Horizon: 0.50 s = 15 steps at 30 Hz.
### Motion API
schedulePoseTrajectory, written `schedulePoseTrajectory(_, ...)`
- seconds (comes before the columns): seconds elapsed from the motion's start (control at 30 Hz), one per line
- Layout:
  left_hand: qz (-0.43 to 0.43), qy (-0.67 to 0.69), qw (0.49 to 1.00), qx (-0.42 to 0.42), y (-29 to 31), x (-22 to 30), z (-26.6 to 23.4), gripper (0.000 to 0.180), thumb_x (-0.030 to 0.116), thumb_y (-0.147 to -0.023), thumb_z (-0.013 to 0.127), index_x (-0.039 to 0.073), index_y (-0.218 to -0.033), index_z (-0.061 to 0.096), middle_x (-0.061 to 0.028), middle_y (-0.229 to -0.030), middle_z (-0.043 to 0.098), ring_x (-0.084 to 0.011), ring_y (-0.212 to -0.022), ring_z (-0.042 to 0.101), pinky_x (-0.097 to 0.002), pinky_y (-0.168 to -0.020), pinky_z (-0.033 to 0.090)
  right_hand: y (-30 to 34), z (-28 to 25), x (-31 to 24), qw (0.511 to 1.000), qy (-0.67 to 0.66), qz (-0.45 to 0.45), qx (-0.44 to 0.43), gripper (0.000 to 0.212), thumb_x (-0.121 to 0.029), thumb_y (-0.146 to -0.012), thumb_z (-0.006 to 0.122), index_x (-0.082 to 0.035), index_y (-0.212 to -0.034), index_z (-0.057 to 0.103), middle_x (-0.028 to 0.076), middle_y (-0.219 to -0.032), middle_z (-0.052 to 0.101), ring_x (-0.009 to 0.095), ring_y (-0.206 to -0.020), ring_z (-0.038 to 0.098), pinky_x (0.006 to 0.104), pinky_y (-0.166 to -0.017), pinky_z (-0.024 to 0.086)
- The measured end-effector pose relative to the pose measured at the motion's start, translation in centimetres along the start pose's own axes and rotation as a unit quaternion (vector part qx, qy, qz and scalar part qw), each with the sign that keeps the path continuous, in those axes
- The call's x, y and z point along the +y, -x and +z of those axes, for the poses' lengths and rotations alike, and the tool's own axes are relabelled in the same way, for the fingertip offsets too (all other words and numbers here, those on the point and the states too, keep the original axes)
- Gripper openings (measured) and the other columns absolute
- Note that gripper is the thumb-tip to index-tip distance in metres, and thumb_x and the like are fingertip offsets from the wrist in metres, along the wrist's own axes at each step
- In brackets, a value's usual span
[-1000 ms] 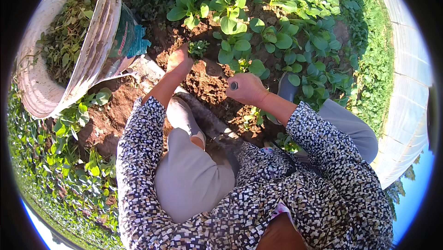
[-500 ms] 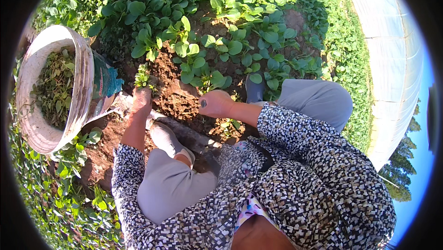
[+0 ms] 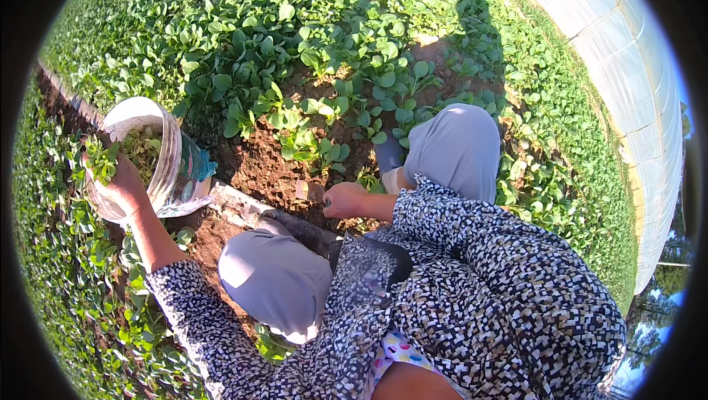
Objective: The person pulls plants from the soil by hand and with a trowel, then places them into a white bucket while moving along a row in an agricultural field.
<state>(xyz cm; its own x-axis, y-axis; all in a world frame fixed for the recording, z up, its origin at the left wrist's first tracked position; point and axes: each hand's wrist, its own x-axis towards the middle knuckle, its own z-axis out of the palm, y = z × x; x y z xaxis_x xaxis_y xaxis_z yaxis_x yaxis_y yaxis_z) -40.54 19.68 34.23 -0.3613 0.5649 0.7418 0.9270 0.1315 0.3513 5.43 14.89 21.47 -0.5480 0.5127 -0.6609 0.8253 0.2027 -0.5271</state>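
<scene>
Out to the left, my left hand (image 3: 125, 184) is closed around a small bunch of leafy greens (image 3: 102, 161), held in front of the rim of a tilted white bucket (image 3: 171, 153). Inside the bucket lie loose greens (image 3: 141, 150), partly hidden by my hand. Low over the bare soil, near my shins, my right hand (image 3: 345, 201) is a fist around what looks like a small hand tool. A flat, soil-coloured blade (image 3: 309, 191) shows beside it; most of the handle is hidden in my fingers.
Leafy green plants (image 3: 324, 134) grow just ahead of the dug soil (image 3: 262, 164). A pale strip of sheeting (image 3: 243, 204) runs along the ground from the bucket to my feet. More low plants (image 3: 66, 282) cover the left. A white plastic tunnel (image 3: 627, 83) curves along the right.
My left hand has swung left with the greens, from the soil to the bucket. My right hand stays low over the soil, still a fist. The view has shifted, showing more field ahead.
</scene>
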Motion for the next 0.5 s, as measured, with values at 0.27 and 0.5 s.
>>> schedulePoseTrajectory(0.27,-0.166,-0.213,0.946,-0.179,-0.1,1.4,-2.2,0.056,0.037,-0.090,0.064,0.014,-0.139,0.050,-0.0165,-0.132,0.059,-0.0351,-0.113,0.062,-0.0470,-0.093,0.048,2.4,-0.6,1.9,0.998,-0.001,-0.016,0.056,0.041,-0.039,-0.072,0.062,-0.011,-0.101,0.073,0.017,-0.096,0.070,0.036,-0.093,0.066,0.0459,-0.081,0.052)
schedulePoseTrajectory(0.5,-0.050,0.357,0.909,-0.209,0.2,21.2,-5.1,0.037,0.028,-0.094,0.067,0.006,-0.123,0.063,-0.0075,-0.102,0.072,-0.0114,-0.091,0.065,-0.0271,-0.083,0.051,3.2,-0.3,3.4,0.983,-0.118,0.026,0.137,0.040,-0.038,-0.073,0.067,-0.004,-0.093,0.071,0.017,-0.087,0.070,0.031,-0.079,0.068,0.0386,-0.075,0.053)
